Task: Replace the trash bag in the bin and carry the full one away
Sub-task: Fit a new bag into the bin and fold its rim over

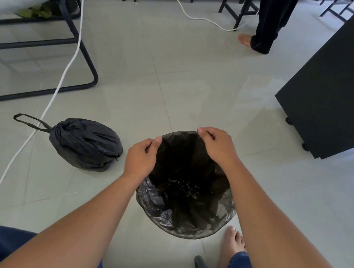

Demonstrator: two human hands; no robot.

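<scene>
A round bin [185, 233] stands on the tiled floor in front of me, lined with a fresh black trash bag [183, 189] whose edge folds over the rim. My left hand [142, 157] pinches the bag's edge at the far left of the rim. At the far right of the rim, my right hand [216, 145] grips the same edge. The full black bag [85, 144], tied shut with its drawstring loop stretched to the left, lies on the floor left of the bin.
A white cable [50, 101] runs across the floor past the full bag. A black metal frame [45, 89] stands at the left, a black cabinet on castors [333, 95] at the right. Another person's foot and dark trouser leg [260, 38] are at the back. My bare foot [231, 246] is beside the bin.
</scene>
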